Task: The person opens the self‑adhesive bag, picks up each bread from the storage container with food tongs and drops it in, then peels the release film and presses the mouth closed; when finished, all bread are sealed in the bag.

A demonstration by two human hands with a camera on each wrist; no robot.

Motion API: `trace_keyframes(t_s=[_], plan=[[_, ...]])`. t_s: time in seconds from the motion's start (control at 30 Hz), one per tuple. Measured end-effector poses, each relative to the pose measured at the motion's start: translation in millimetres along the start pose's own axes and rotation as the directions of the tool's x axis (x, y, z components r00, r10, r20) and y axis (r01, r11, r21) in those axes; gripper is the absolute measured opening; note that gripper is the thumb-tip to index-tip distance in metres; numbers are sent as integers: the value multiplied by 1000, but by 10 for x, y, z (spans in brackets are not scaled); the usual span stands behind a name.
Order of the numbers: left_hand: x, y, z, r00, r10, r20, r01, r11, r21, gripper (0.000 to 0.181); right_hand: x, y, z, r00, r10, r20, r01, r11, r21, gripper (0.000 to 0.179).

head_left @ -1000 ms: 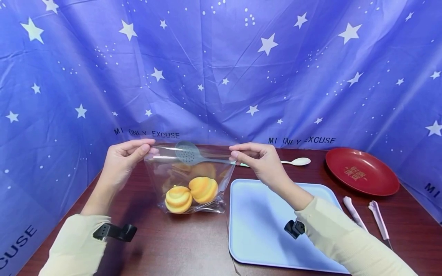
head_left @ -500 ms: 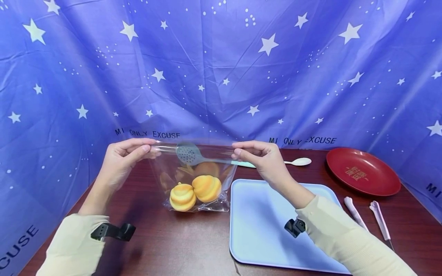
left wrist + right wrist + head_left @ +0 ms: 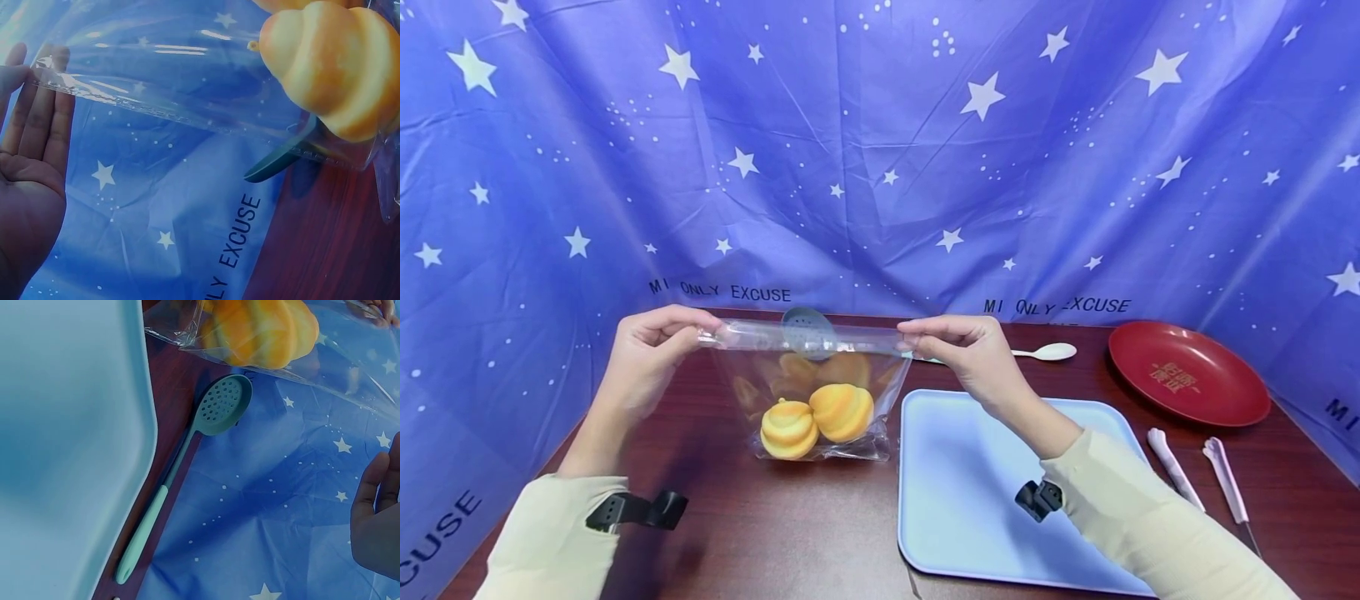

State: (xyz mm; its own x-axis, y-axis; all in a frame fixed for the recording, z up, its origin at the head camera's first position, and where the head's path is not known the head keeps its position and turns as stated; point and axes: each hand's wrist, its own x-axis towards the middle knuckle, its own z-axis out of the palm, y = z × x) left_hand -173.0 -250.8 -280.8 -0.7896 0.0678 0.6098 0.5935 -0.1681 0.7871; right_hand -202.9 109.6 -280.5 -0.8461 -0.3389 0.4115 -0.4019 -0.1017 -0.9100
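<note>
A clear plastic bag (image 3: 737, 392) hangs between my two hands, its top edge stretched level. Inside, at the bottom, sit a yellow-orange pumpkin-shaped bun (image 3: 789, 430) and a second such bun (image 3: 842, 412), side by side. My left hand (image 3: 651, 358) pinches the bag's upper left corner between thumb and fingers; in the left wrist view the corner shows between them. At the upper right corner my right hand (image 3: 973, 354) pinches the film in the same way. Behind the bag lies a green slotted spoon (image 3: 222, 403), partly seen through the film.
A light blue tray (image 3: 955, 492) lies under my right forearm. Further right are a red plate (image 3: 1187, 375) and two pink-white handled utensils, one a handle (image 3: 1176, 469) left of the other handle (image 3: 1225, 479). A white spoon (image 3: 1054, 352) lies at the back, before the starry curtain (image 3: 880, 150).
The bag shifted slightly right, then back left. My left hand has moved a little left, and the bag's top edge now folds over in a band, lower than before.
</note>
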Motion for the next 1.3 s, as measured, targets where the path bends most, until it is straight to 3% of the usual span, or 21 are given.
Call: trace_keyframes(t_s=[0.13,0.37,0.6,0.87,1.03,1.3], plan=[[-5,3,-6,1000,-11,16,11,1000,15,37,4,45,-1,1000,-14,-25,13,999,-50,19],[-7,16,2,998,21,64,-24,999,38,38,16,97,11,999,-27,-38,25,999,-47,14],[0,32,44,999,-26,-21,29,988,155,28,11,96,15,999,-31,-37,29,998,-48,18],[5,25,44,996,-80,-49,87,983,160,20,-1,83,40,999,-38,-31,35,993,-109,20],[11,9,52,998,-60,-33,63,994,86,28,-7,88,59,996,-47,-81,32,984,-178,17],[23,-46,76,999,18,-44,-18,1000,-11,37,4,84,99,988,-49,-147,26,988,-155,23]])
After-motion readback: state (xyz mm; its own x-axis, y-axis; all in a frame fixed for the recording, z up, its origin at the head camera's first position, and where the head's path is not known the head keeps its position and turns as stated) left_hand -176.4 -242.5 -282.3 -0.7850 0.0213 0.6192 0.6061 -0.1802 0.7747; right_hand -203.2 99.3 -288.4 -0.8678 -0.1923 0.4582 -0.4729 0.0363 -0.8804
